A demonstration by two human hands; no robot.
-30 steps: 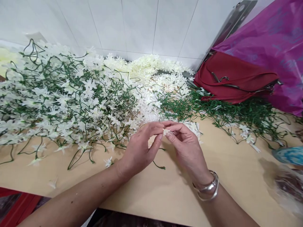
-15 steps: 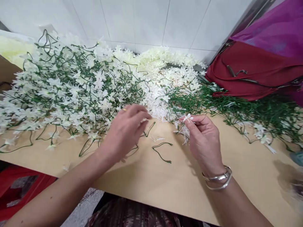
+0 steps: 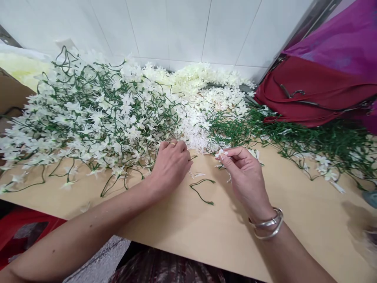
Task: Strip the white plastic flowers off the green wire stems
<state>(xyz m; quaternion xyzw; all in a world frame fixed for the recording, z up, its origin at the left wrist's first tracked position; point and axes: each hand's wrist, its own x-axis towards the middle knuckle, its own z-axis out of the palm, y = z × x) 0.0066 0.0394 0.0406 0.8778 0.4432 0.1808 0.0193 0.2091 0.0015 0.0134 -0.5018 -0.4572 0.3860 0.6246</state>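
Note:
My right hand (image 3: 246, 169) pinches a small white artificial flower (image 3: 221, 154) between thumb and fingertips, just above the table. My left hand (image 3: 172, 163) is closed, knuckles up, low over the table beside the flower pile; whatever its fingers hold is hidden under it. The tip of a green stem (image 3: 194, 157) pokes out by its fingers. White stamen pieces (image 3: 199, 174) lie close to it. A loose, bent green stem (image 3: 203, 192) rests on the table between the two hands.
A big heap of white flowers on green stems (image 3: 97, 114) covers the left. Behind lie cream blossoms (image 3: 191, 76); bare green stems (image 3: 232, 129) spread rightward. A red bag (image 3: 306, 86) under purple cloth (image 3: 344, 43) stands at the right, against the tiled wall (image 3: 188, 31).
My left hand has moved right and down to the table, its fingers closing. My right hand, still pinching the white flower, has shifted slightly left.

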